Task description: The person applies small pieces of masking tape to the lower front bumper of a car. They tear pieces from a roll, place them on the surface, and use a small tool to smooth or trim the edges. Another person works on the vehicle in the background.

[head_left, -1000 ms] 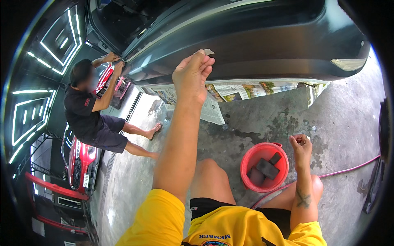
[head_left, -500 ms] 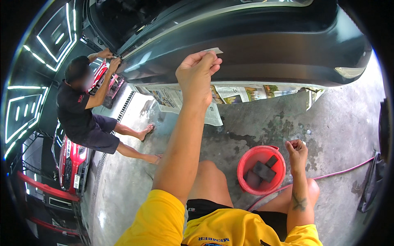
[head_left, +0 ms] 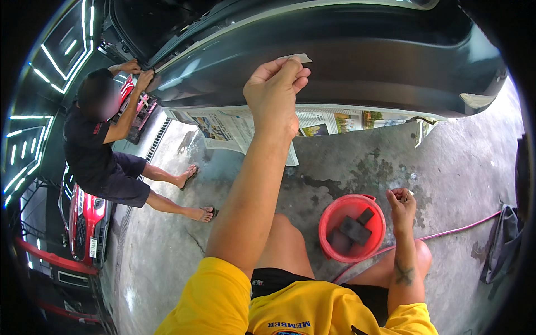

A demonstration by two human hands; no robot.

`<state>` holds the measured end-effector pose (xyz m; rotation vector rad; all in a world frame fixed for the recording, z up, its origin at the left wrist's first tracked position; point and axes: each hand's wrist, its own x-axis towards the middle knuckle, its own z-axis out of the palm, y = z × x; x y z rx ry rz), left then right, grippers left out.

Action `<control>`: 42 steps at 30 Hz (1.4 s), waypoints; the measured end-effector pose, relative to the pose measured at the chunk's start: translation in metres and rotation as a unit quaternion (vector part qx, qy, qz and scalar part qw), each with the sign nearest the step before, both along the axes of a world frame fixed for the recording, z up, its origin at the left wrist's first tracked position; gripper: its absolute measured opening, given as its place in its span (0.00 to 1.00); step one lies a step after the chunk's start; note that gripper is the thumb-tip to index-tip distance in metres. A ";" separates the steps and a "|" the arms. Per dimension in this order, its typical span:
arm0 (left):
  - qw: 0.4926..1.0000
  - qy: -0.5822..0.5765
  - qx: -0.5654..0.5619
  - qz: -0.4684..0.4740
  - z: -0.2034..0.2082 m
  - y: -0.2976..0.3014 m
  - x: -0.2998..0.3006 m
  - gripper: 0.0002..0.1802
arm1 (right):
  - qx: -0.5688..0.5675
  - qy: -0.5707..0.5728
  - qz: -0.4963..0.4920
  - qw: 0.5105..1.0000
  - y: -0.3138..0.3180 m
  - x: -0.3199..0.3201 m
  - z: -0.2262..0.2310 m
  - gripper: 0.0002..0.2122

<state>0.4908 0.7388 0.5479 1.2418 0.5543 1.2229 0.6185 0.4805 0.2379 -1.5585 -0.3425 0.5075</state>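
Floor: concrete, dark patches, possibly wet; a foot could slip there.

Car panel: dark, matte in places, spanning the upper view. A fingernail dragged over it could mark the surface.

Co-worker: at left, both hands at the panel's far end. A tug there could jog the panel.

Newspaper: hangs along the panel's lower edge, one sheet drooping behind the left forearm. A brush of that arm could tear or loosen it.

Red bucket: on the floor between the knees; a knee swung inward could tip it.

Hose: pink, runs past the bucket; could snag a foot.

Left hand: raised before the panel, thumb and fingertips pinching a pale strip.

Right hand: right of the bucket, fingers curled; cannot tell whether it grips anything.

Dark blocks: inside the bucket; would spill if it tipped.

Strip: free end juts right; contact with panel unclear. Loose pinch could drop it; an early touch could crease it.
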 end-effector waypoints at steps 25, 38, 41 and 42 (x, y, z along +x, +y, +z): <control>0.858 0.343 0.374 0.081 0.042 0.016 -0.020 0.06 | 0.010 0.024 -0.001 1.000 0.003 -0.003 0.005 0.08; 0.737 0.385 0.546 0.106 0.046 0.013 -0.024 0.03 | 0.020 0.051 -0.002 0.999 0.001 -0.004 0.015 0.07; 0.726 0.373 0.566 0.117 0.043 0.015 -0.026 0.03 | 0.024 0.059 -0.001 0.998 0.001 -0.006 0.016 0.07; 0.737 0.357 0.561 0.121 0.042 0.015 -0.028 0.02 | 0.025 0.062 0.000 0.998 0.001 -0.006 0.018 0.07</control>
